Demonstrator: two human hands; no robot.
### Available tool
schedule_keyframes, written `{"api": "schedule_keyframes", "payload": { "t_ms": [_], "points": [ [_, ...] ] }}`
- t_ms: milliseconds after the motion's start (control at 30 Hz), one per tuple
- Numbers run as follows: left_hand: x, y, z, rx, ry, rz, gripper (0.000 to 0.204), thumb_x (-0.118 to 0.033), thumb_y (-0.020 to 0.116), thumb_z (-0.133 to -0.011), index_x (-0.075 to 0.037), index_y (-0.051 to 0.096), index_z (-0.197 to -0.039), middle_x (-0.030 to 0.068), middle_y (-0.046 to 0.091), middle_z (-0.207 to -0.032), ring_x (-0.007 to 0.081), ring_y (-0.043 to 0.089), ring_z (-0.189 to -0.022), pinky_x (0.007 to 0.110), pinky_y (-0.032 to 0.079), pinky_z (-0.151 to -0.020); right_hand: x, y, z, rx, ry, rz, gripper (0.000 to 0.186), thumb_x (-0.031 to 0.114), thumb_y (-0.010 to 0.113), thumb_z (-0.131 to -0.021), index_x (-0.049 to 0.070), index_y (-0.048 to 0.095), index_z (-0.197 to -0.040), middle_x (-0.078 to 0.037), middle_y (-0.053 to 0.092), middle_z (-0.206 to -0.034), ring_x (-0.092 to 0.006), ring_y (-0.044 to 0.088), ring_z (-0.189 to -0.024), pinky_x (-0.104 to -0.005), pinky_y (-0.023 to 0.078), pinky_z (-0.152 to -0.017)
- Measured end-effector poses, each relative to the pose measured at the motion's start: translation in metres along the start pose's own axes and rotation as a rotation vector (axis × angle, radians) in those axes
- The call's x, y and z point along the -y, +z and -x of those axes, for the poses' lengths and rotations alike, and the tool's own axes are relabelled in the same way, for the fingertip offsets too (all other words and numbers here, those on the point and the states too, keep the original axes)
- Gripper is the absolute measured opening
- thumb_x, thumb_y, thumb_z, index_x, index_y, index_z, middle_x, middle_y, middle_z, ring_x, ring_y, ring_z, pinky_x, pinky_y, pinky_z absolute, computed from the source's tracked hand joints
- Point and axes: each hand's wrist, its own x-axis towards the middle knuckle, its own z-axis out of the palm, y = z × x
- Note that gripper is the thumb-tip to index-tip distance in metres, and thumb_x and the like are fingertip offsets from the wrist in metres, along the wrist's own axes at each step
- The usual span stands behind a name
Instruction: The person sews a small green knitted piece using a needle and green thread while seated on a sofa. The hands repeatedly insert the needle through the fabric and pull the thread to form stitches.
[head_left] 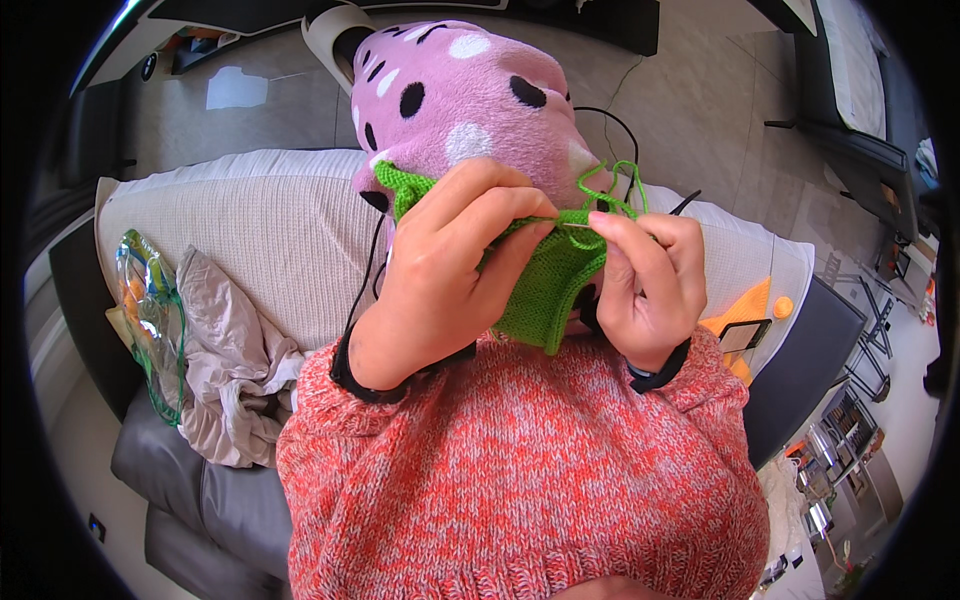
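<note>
Over my lap, my left hand point(445, 265) pinches the edge of a green knitted piece point(550, 295) between thumb and forefinger. The knitting hangs below the fingers, and one corner of it shows behind the hand. My right hand point(655, 285) is closed, its thumb and forefinger pinching a thin needle point(577, 226) at the same edge. The needle's far end is at the knitted edge, close to my left fingertips. Loose green yarn point(625, 178) loops up above my right fingers. My palms hide part of the fabric.
A pink spotted blanket point(480, 90) covers my legs. The sofa has a cream cover point(270, 200). To the left lie a crumpled beige cloth point(225, 365) and a clear plastic bag point(150, 310). On the right are orange knitting point(740, 310), a small orange ball point(784, 307) and a phone-like dark object point(745, 335).
</note>
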Motion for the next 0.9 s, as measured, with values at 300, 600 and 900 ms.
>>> {"api": "schedule_keyframes", "payload": {
  "t_ms": [300, 600, 900],
  "points": [
    [0.0, -0.004, -0.001, 0.052, -0.016, 0.03, 0.016, 0.004, 0.067, -0.076, 0.001, 0.061, -0.091, 0.0116, 0.059, -0.088, 0.0288, 0.06, -0.078, 0.035, 0.049, -0.067, -0.012, -0.004, -0.018, 0.176, 0.19, -0.385, 0.01, -0.004, 0.062, -0.087, 0.001, 0.066, -0.094, -0.007, 0.051, -0.081, -0.0155, 0.052, -0.068, -0.0254, 0.041, -0.06],
    [0.001, -0.006, -0.002, 0.08, 0.001, 0.027, 0.016, 0.004, 0.067, -0.078, 0.0, 0.063, -0.093, 0.0106, 0.06, -0.091, 0.0242, 0.061, -0.078, 0.031, 0.049, -0.066, -0.037, 0.001, -0.03, 0.436, 0.367, -0.848, 0.007, -0.001, 0.058, -0.091, 0.0, 0.066, -0.093, -0.002, 0.054, -0.086, -0.0101, 0.051, -0.077, -0.0212, 0.04, -0.068],
    [0.003, -0.004, -0.002, 0.058, 0.009, 0.011, 0.017, 0.004, 0.069, -0.077, 0.001, 0.063, -0.092, 0.0105, 0.06, -0.091, 0.0234, 0.061, -0.077, 0.031, 0.049, -0.064, -0.022, 0.006, -0.029, 0.278, 0.267, -0.495, 0.015, -0.001, 0.065, -0.084, 0.002, 0.068, -0.098, -0.008, 0.062, -0.094, -0.0191, 0.059, -0.083, -0.028, 0.047, -0.073]
  ]
}}
